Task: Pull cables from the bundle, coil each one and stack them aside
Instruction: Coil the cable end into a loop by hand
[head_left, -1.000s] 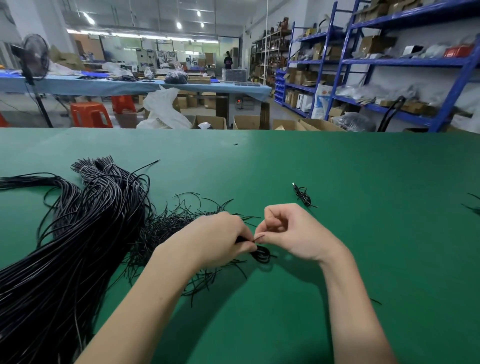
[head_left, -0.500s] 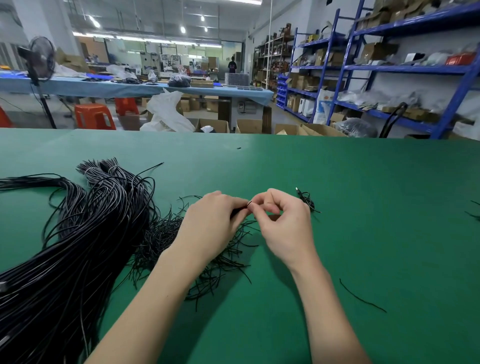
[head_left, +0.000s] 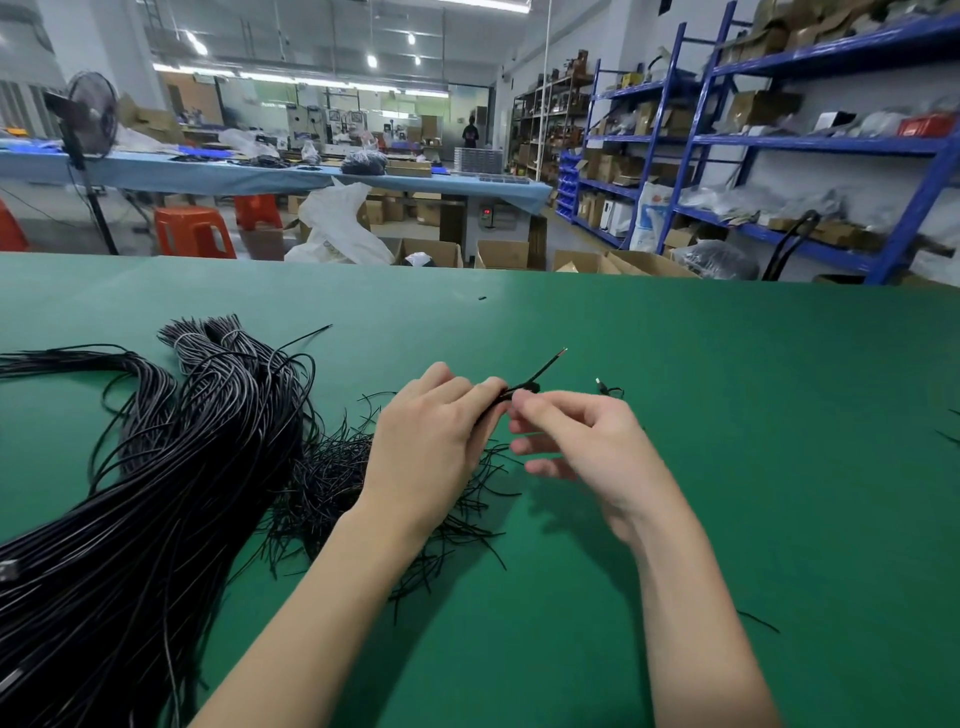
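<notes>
A thick bundle of long black cables (head_left: 156, 467) lies across the left of the green table (head_left: 727, 415). A heap of short thin black ties (head_left: 332, 478) sits beside it, partly under my left forearm. My left hand (head_left: 431, 436) grips a small coiled black cable (head_left: 524, 387); its bare-tipped end sticks up to the right. My right hand (head_left: 576, 441) pinches the same coil at thumb and forefinger, its other fingers spread loosely. One finished small coil with a plug (head_left: 609, 388) lies just beyond my right hand.
A loose black tie (head_left: 758, 621) lies on the table at the right, and another cable end (head_left: 948, 436) shows at the right edge. Beyond the table's far edge are cardboard boxes (head_left: 498, 254), blue shelving (head_left: 779, 140) and orange stools (head_left: 195, 231).
Both hands have moved away from me and slightly up with the small coil. The cable's free end now sticks out up and right from between my fingers.
</notes>
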